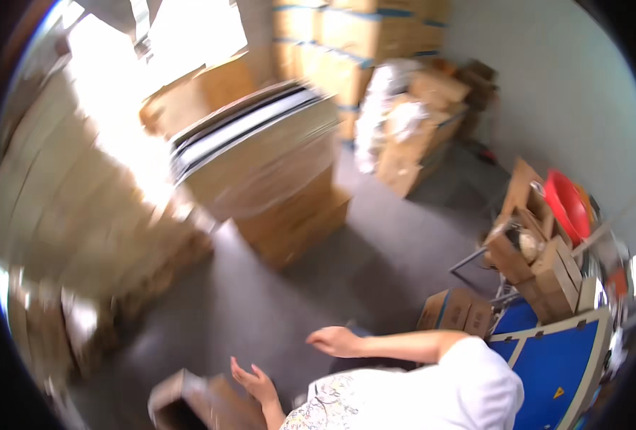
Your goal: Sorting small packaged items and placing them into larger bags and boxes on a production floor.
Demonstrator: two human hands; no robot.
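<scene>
My left hand (pixel 255 383) is raised low in the view, its fingers stretched and spread, with nothing in it. Beside it stands an open brown cardboard box (pixel 225 405); I cannot tell whether the hand touches it. My right hand (pixel 336 342) is held across in front of my body, its fingers loosely bent toward the left. Nothing shows in that hand, though its fingertips are blurred. Ahead of both hands is a large cardboard carton (pixel 282 186) with flat dark and white panels upright in its top.
Tall stacked cartons (pixel 67 193) line the left side. Blue-strapped boxes (pixel 343 32) and wrapped cartons (pixel 404 143) stand at the back. At right are a red basin (pixel 567 206), opened boxes (pixel 536 265) and a blue panelled case (pixel 554 365). Grey floor (pixel 397 229) lies between.
</scene>
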